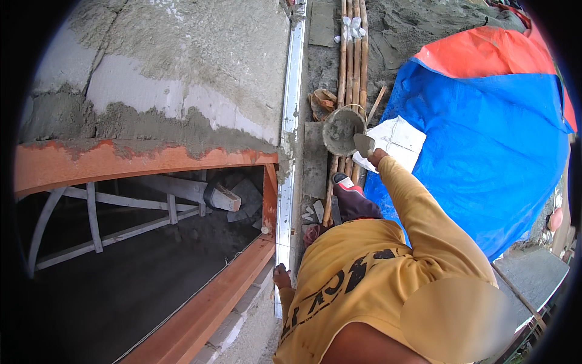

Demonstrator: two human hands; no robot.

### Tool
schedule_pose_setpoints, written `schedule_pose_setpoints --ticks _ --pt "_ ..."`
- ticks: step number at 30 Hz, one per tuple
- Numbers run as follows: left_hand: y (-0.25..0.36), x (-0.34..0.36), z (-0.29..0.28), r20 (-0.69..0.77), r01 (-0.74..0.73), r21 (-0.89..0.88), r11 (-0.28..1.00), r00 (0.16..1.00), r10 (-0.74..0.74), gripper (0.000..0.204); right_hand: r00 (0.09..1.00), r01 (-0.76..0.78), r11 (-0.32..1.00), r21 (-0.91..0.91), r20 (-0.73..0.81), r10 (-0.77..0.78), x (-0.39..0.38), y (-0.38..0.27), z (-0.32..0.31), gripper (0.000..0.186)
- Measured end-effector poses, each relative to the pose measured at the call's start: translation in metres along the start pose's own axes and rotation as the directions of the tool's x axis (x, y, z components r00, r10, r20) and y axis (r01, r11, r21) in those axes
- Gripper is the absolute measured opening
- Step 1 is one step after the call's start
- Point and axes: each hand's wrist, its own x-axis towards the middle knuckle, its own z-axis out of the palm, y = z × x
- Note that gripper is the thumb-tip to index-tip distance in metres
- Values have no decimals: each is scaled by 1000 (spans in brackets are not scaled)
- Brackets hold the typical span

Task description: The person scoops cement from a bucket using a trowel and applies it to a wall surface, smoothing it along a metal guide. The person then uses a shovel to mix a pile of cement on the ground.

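Observation:
My right hand (379, 158) is closed round the handle of a trowel (364, 144). The trowel's rounded blade sits at the right rim of a mortar-smeared bucket (330, 141), with wet grey mortar inside. Lower left of it, my left hand (282, 276) grips the edge of a long silvery metal straightedge (291, 115), its fingers partly hidden. Specks of mortar dot the straightedge, which runs along the edge of a wall (224, 67), part rough grey plaster and part pale surface. Beside my left hand is an orange-brown wooden frame (218, 297) round a dark opening.
Bamboo poles (356, 67) lie beyond and under the bucket. A white sack (400, 139) and a large blue and orange tarp (479, 139) are at the right. Inside the opening are a pale slatted frame (121, 198) and a wooden beam end (224, 198). My shoe (348, 184) is below the bucket.

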Motion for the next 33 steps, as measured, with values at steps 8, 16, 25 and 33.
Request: schedule_pose_setpoints --ticks 8,16,25,33 --pt "-56 -38 -1 -37 354 -332 874 921 -387 24 996 -15 991 -136 -90 3 36 -53 -3 36" --pt "9 -34 -22 -11 247 0 969 969 -247 26 981 -37 984 -174 -195 3 58 -61 -7 41" --pt "32 -15 2 136 424 -109 899 902 -409 37 998 -49 999 -10 45 49 -3 -20 -13 51" --pt "54 70 11 395 234 29 972 891 -226 32 985 -115 904 413 -71 157 -115 104 -45 54"
